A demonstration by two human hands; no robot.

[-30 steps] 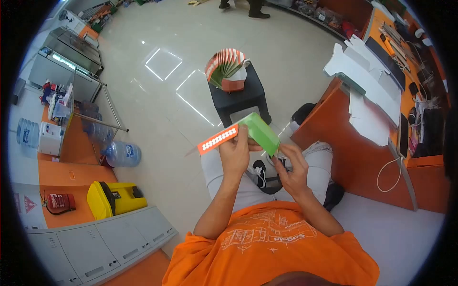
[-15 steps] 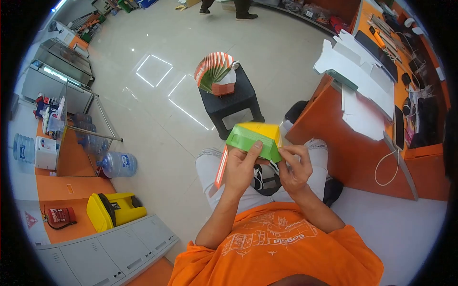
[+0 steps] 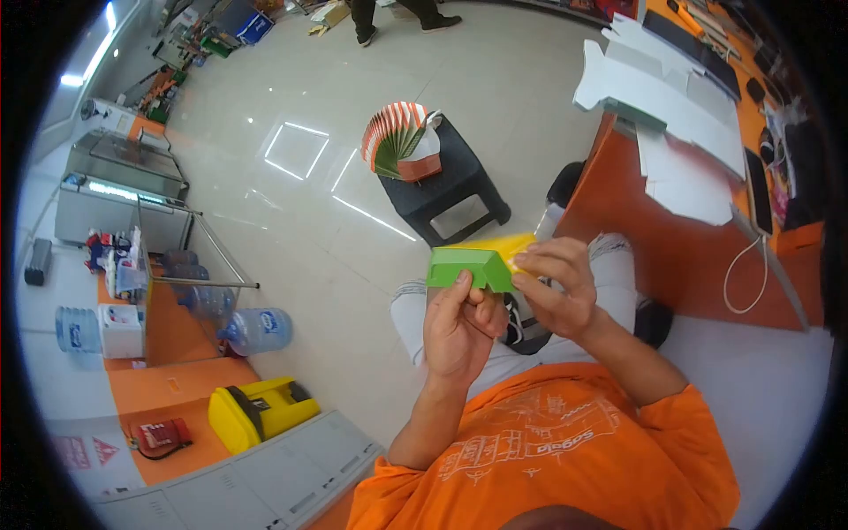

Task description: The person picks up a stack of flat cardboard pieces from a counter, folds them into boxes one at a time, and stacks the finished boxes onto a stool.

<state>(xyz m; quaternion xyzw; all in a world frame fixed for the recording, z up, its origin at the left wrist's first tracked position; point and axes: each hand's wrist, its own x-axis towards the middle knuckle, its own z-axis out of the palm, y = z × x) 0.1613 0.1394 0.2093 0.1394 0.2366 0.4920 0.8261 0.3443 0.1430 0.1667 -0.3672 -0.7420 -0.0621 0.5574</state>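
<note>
A small folded piece, green (image 3: 464, 265) on its near faces and yellow (image 3: 508, 246) behind, is held above my lap. My left hand (image 3: 459, 331) grips its green lower edge, thumb in front. The fingers of my right hand (image 3: 558, 283) pinch the right end at the yellow part. Beyond my hands, a fanned bundle of folded pieces (image 3: 395, 141), orange-red, white and green, rests on a black stool (image 3: 442, 190).
An orange desk (image 3: 609, 203) on the right carries white cut sheets (image 3: 658, 106) and a cable. Water bottles (image 3: 261, 330), a metal frame, a yellow bin (image 3: 261, 411) and grey lockers (image 3: 238, 486) stand left. A person's legs (image 3: 393, 13) are at the far top.
The green and yellow piece has turned in my hands. My right fingers now cover its yellow end. The orange strip beside my left hand no longer shows. The view has shifted, and the person's legs have moved.
</note>
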